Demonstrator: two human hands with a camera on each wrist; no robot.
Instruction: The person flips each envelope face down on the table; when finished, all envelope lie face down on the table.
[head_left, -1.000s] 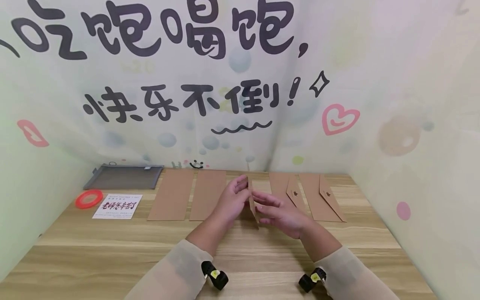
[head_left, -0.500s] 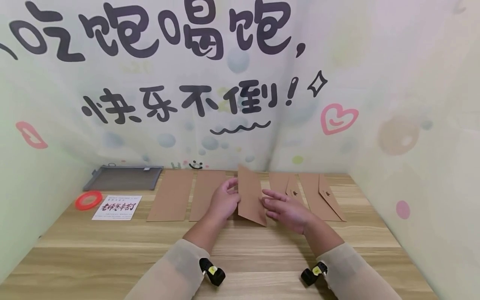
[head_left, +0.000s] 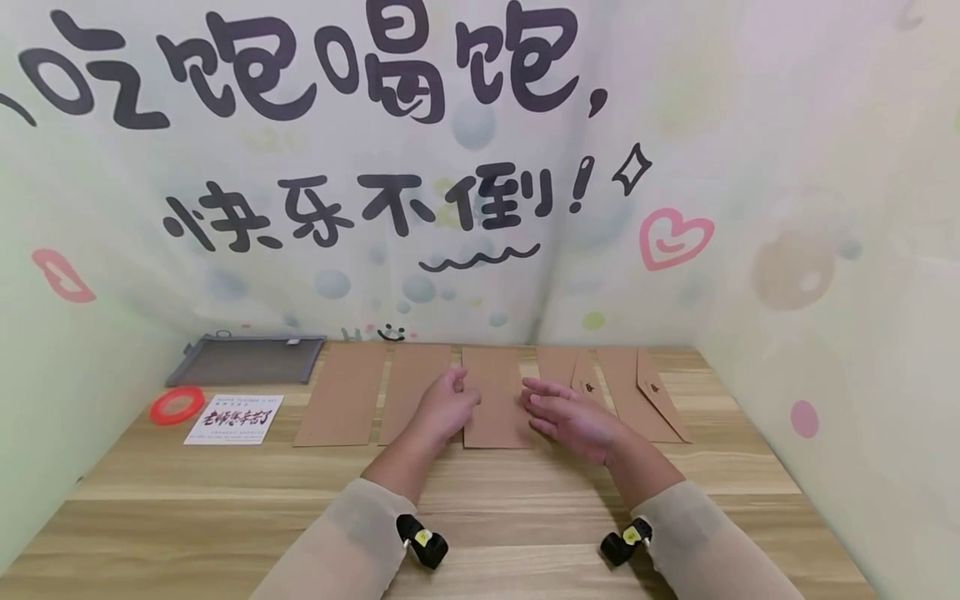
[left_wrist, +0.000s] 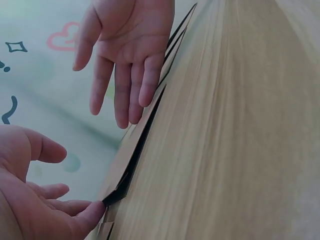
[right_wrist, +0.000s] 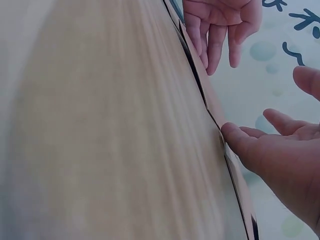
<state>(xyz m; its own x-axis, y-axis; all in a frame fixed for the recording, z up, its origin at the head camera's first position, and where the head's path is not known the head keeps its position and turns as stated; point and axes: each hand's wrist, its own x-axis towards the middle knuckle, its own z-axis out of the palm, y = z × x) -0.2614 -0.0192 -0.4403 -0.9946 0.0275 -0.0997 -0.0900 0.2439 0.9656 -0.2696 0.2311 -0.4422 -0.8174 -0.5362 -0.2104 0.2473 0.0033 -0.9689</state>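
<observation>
At the middle envelope (head_left: 497,404), left hand (head_left: 442,407) and right hand (head_left: 576,421) spread loosely.

The right hand (right_wrist: 280,152) touches a brown envelope (right_wrist: 211,98).

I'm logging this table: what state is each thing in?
Left hand: fingers relaxed, gripping nothing
Right hand: fingers extended, gripping nothing
Middle brown paper envelope: lying plain side up
Two brown paper envelopes left of it: plain side up
Two brown paper envelopes right of it: flaps folded over, sealing unclear
Grey mesh zip pouch: lying flat, closure unclear
Red ring: lying flat
White lettered card: printed side up
</observation>
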